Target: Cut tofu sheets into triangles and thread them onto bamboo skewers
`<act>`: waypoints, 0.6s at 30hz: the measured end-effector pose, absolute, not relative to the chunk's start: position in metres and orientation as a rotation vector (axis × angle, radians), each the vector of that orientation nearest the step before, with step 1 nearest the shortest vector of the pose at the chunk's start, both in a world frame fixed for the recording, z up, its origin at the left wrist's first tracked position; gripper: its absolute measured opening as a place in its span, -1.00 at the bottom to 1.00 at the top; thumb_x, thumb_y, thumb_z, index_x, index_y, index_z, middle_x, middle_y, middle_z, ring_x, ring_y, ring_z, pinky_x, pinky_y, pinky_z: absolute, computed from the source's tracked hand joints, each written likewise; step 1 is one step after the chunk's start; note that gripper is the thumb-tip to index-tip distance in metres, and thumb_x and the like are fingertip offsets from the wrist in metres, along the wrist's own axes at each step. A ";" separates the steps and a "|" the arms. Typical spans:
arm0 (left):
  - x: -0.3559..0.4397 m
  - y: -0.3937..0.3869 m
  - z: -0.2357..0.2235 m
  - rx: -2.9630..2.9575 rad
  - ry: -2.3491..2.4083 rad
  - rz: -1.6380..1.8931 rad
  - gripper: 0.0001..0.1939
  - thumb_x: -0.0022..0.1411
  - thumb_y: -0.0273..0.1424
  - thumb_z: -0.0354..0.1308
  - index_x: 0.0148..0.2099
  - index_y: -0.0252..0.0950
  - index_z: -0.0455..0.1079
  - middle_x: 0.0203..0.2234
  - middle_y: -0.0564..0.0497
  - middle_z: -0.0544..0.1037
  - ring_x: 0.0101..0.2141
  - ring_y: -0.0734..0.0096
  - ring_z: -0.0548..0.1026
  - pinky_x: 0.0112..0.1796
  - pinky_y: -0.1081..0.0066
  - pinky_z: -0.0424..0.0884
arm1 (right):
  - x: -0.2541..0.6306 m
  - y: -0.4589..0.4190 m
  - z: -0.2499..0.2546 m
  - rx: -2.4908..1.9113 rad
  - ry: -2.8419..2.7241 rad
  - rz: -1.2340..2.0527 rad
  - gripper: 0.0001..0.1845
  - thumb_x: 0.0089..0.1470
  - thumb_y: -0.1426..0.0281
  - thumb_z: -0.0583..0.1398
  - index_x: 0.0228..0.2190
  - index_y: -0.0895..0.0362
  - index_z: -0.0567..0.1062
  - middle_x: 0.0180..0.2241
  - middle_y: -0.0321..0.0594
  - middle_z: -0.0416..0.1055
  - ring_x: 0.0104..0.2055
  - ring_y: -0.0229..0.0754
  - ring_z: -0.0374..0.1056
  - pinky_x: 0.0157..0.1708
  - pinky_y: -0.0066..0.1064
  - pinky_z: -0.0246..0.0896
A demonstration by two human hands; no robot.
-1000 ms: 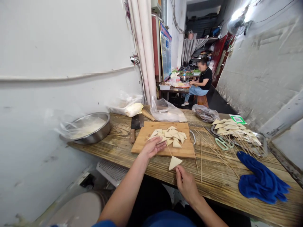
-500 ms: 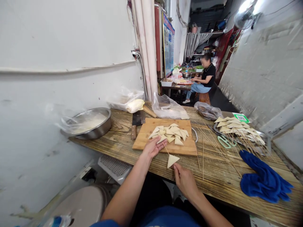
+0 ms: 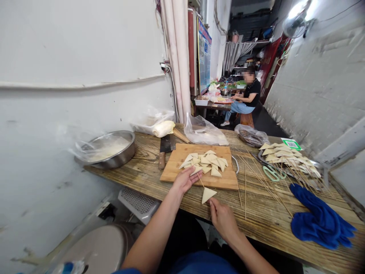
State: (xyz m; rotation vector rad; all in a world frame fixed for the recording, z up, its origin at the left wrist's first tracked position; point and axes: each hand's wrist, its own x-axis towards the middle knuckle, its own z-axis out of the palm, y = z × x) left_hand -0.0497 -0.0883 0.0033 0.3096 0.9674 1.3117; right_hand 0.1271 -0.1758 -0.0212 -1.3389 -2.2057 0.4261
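My right hand (image 3: 222,219) pinches the near end of a thin bamboo skewer (image 3: 200,180) that carries one pale tofu triangle (image 3: 208,194) just in front of the wooden cutting board (image 3: 176,167). My left hand (image 3: 184,179) rests on the board's near edge, fingers closed on another tofu triangle (image 3: 195,169) at the skewer's tip. A loose pile of tofu triangles (image 3: 209,161) lies on the board beyond it.
A cleaver (image 3: 164,149) lies left of the board, a steel bowl (image 3: 110,150) farther left. Loose skewers (image 3: 256,179), green scissors (image 3: 272,173), a tray of skewered tofu (image 3: 288,156) and a blue cloth (image 3: 319,219) lie to the right. A seated person (image 3: 245,99) works at a far table.
The view has shifted slightly; both hands stay in nearly the same place, with the skewered triangle still in front of the board and the left hand on the piece by the tip.
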 end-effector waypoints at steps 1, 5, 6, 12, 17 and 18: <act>-0.049 -0.089 0.003 0.315 0.966 1.313 -0.83 0.09 -0.54 0.15 -0.22 -0.41 0.28 -0.28 -0.23 0.52 -0.26 0.20 0.52 -0.18 0.23 0.44 | 0.127 -0.176 -0.022 -1.336 -2.204 0.431 -0.63 0.18 0.43 -0.14 -0.32 0.16 0.44 -0.50 -0.18 0.48 -0.51 -0.21 0.39 -0.50 -0.50 0.07; -0.047 -0.091 0.006 0.326 0.972 1.312 -0.86 0.12 -0.55 0.11 -0.22 -0.41 0.27 -0.30 -0.21 0.52 -0.28 0.22 0.53 -0.19 0.23 0.44 | 0.127 -0.175 -0.021 -1.325 -2.201 0.434 -0.64 0.17 0.43 -0.13 -0.32 0.16 0.44 -0.50 -0.18 0.48 -0.49 -0.21 0.40 -0.49 -0.50 0.08; -0.047 -0.091 0.006 0.325 0.979 1.309 -0.86 0.12 -0.55 0.11 -0.22 -0.40 0.27 -0.31 -0.20 0.53 -0.28 0.22 0.53 -0.19 0.23 0.44 | 0.127 -0.175 -0.020 -1.327 -2.203 0.431 -0.64 0.17 0.43 -0.14 -0.33 0.16 0.44 -0.50 -0.18 0.48 -0.49 -0.21 0.40 -0.49 -0.50 0.08; -0.046 -0.092 0.007 0.328 0.994 1.299 -0.84 0.12 -0.55 0.12 -0.20 -0.38 0.26 -0.33 -0.16 0.53 -0.30 0.25 0.54 -0.19 0.23 0.43 | 0.124 -0.176 -0.017 -1.358 -2.217 0.388 -0.64 0.17 0.45 -0.13 -0.37 0.16 0.44 -0.51 -0.17 0.48 -0.50 -0.21 0.40 -0.51 -0.51 0.06; -0.045 -0.093 0.008 0.325 0.990 1.299 -0.81 0.11 -0.55 0.12 -0.19 -0.36 0.25 -0.32 -0.15 0.53 -0.30 0.23 0.54 -0.20 0.21 0.43 | 0.122 -0.175 -0.015 -1.407 -2.240 0.344 -0.65 0.15 0.49 -0.12 -0.35 0.16 0.44 -0.54 -0.18 0.47 -0.53 -0.19 0.39 -0.55 -0.49 0.03; -0.045 -0.093 0.009 0.321 0.992 1.299 -0.81 0.11 -0.55 0.12 -0.19 -0.36 0.25 -0.33 -0.14 0.53 -0.31 0.23 0.54 -0.20 0.21 0.43 | 0.121 -0.175 -0.015 -1.411 -2.245 0.343 -0.66 0.14 0.49 -0.12 -0.35 0.16 0.44 -0.54 -0.18 0.47 -0.53 -0.19 0.39 -0.55 -0.48 0.03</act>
